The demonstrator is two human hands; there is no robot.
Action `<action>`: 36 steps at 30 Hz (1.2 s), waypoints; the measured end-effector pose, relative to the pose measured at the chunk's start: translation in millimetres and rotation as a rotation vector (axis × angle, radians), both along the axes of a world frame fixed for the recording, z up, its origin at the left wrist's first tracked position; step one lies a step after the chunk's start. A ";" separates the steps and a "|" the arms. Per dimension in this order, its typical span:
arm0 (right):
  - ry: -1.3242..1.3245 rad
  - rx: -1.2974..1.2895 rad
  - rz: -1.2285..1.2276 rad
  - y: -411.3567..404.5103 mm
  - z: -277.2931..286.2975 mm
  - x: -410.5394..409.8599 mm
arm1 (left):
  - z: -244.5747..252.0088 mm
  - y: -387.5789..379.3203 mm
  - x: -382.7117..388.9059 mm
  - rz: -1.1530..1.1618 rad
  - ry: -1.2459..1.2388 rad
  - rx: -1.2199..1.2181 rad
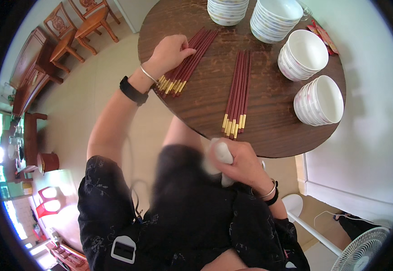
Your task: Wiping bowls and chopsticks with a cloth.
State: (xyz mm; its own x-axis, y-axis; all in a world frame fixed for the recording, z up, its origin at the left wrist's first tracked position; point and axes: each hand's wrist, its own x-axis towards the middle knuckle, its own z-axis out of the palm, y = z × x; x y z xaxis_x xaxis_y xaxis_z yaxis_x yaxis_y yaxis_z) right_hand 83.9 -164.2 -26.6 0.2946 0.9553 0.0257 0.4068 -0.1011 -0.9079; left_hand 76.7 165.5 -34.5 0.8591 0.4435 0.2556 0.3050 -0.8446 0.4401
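My left hand point(175, 50) rests on a bundle of dark red chopsticks with gold ends point(200, 56) at the left of the round wooden table; whether its fingers grip any is hidden. A white cloth point(224, 153) is bunched in my right hand point(239, 161), just off the table's near edge and partly blurred. Near that hand, a second group of red chopsticks point(239, 88) lies on the table, gold ends towards me.
Stacked white bowls point(325, 100) stand along the table's right side, with more stacks point(227, 13) at the far side. Red packets point(323, 37) lie by the wall. A white fan point(362, 250) stands lower right; wooden chairs point(89, 25) are upper left.
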 end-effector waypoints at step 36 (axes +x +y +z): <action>0.235 0.152 -0.084 -14.1 -7.2 5.7 | -5.9 -163.2 -66.7 0.072 -0.105 -0.360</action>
